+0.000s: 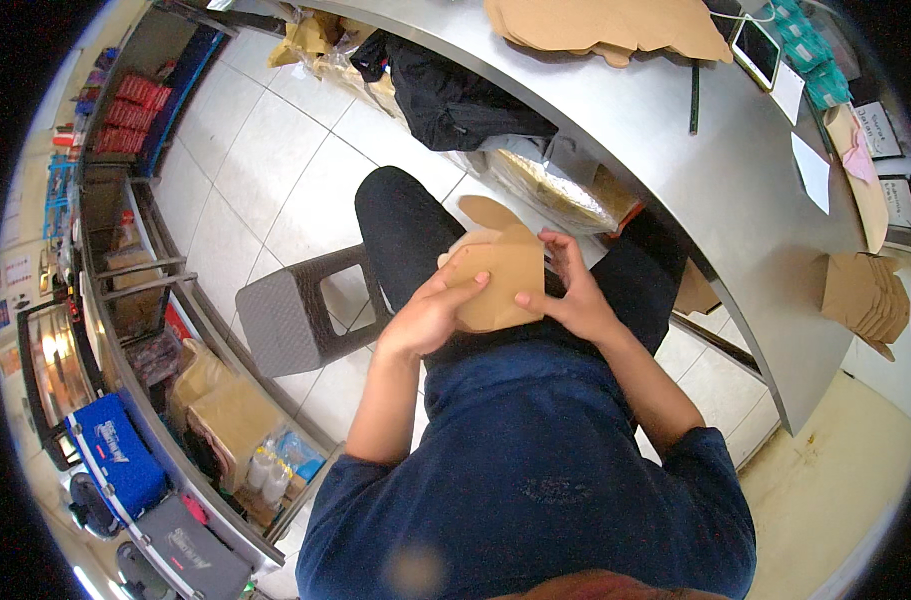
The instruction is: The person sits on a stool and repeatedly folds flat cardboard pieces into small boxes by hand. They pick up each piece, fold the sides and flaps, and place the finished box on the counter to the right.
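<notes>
A brown cardboard box (pixel 505 275), partly folded, is held over my lap between both hands. One rounded flap stands up at its far side. My left hand (pixel 437 312) grips the box's left side, thumb laid on the near panel and fingers mostly hidden behind. At the right side, my right hand (pixel 578 300) pinches the box's edge, with its thumb on the near panel and its other fingers curled around the far corner.
A steel table (pixel 665 130) curves along the front and right, bearing flat cardboard blanks (pixel 615 25), a phone (pixel 756 52) and a cardboard stack (pixel 865 300). A dark stool (pixel 300 310) stands left of my legs. Shelving (pixel 145 270) lines the left. A black cloth item (pixel 465 95) lies beyond my knees.
</notes>
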Demonstrator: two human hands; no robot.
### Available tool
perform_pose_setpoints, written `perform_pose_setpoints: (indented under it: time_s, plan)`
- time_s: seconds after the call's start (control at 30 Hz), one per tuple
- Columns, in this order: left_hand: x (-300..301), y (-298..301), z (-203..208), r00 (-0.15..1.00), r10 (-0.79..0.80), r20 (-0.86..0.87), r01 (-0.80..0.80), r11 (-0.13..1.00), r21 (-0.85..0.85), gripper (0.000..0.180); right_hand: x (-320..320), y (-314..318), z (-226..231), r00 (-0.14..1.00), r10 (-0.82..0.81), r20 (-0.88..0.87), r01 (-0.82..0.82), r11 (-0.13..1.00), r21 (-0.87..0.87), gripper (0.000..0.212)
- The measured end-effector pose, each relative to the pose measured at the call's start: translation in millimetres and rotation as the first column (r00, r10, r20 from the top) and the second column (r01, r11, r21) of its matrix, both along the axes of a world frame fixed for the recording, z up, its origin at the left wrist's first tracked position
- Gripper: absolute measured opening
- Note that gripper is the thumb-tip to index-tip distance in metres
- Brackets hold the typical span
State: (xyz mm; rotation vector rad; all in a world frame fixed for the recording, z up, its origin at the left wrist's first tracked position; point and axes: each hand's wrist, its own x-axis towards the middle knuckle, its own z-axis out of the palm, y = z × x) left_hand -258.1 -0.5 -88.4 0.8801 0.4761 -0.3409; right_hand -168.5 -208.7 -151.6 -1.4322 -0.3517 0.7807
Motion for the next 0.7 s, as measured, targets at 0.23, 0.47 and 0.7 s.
perform_pose_setpoints:
  time_s: [0.23,0.47,0.7]
  plan:
    - [7.9,-6.2,-6.0,0.997,-0.053,-0.06,0.054,0.999,0.0,0.044,15.7,-5.2,10.0,0.959,-0.016,0.282,0.046,0.994,-0.098,0.03]
    - [0.8,-13.3,-17.5,0.999,-0.003,-0.035,0.007,0.995,0.097,0.039,2.2,1.3,24.6,0.809,0.066,0.584,0.019,0.99,-0.139,0.026]
    - [0.5,-17.5,-18.7,0.996,-0.085,0.023,0.075,0.96,0.268,0.039,5.6,5.3,21.4,0.994,-0.052,0.099,0.053,0.999,-0.012,0.03]
